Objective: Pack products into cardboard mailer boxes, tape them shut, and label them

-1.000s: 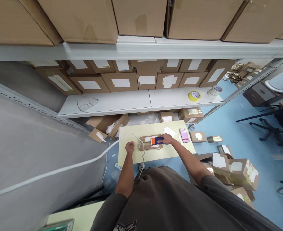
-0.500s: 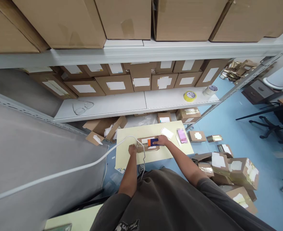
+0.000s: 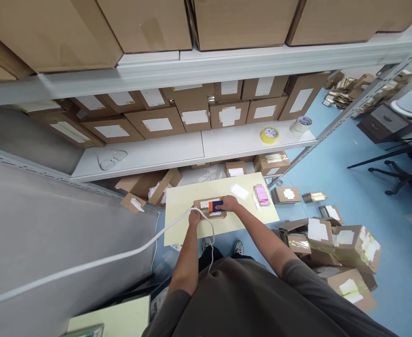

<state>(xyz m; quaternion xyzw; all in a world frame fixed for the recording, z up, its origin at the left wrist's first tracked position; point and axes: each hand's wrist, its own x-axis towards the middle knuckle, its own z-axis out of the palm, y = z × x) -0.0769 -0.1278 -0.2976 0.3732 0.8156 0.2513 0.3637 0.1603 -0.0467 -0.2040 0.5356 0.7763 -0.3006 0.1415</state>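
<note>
A small brown cardboard box (image 3: 221, 216) with white labels lies flat on the pale yellow table (image 3: 177, 201). My left hand (image 3: 194, 217) is closed at the box's left end, its fingers partly hidden. In my right hand (image 3: 229, 203) is an orange and dark blue hand-held tool (image 3: 215, 206), resting over the top of the box. Its exact kind is too small to make out. A white cable (image 3: 135, 250) runs in front of the scene and crosses the view of the box and left hand.
To the right on the table are a white sheet (image 3: 239, 191) and a blurred pink item (image 3: 261, 194). A shelf (image 3: 177, 152) behind holds boxes, glasses (image 3: 112, 159) and yellow tape (image 3: 269, 135). An open carton (image 3: 146, 185) stands left; several boxes (image 3: 353, 243) are piled right.
My left hand has come against the box's left end, from just beside it. The orange and blue tool stays in my right hand over the box. The camera view has shifted slightly.
</note>
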